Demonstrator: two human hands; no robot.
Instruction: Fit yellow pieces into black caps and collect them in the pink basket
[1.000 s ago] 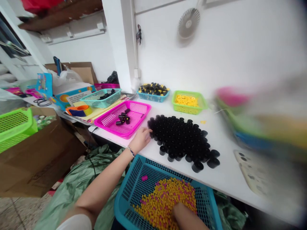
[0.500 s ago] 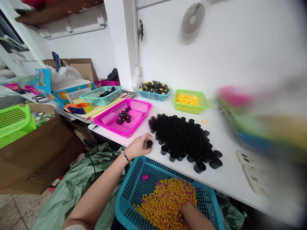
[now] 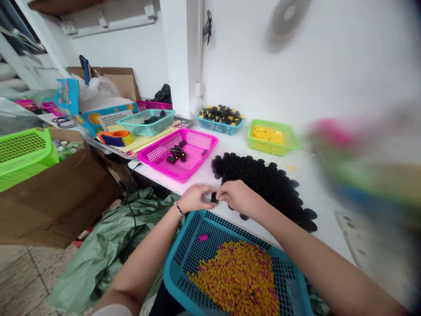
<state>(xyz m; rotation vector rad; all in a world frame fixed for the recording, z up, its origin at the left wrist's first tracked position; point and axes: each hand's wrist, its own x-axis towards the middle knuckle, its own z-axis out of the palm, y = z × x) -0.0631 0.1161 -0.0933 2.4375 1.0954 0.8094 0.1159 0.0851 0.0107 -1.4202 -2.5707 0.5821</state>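
My left hand (image 3: 195,198) pinches a small black cylindrical cup (image 3: 214,197) over the front edge of the white table (image 3: 171,185). From the other side, the fingers of my right hand (image 3: 237,194) are pressed together at the top of this cup. Whatever they hold is too small or hidden to make out. Just below both hands is a teal basket (image 3: 177,245) with a heap of tiny yellow and pink pieces (image 3: 240,272) and one larger magenta piece (image 3: 203,237). Behind my right hand, many similar black cups (image 3: 266,180) stand close together on the table.
A magenta basket (image 3: 205,151) holds several black cylinders (image 3: 176,151). Farther back are a blue basket (image 3: 220,126) of black-and-yellow pieces and a lime basket (image 3: 289,131) of yellow parts. A cardboard box (image 3: 66,197) stands left; stacked baskets at right are blurred.
My right hand has come up out of the small pieces in the teal basket to the black cup. My left hand still holds that cup. The camera view has shifted slightly.
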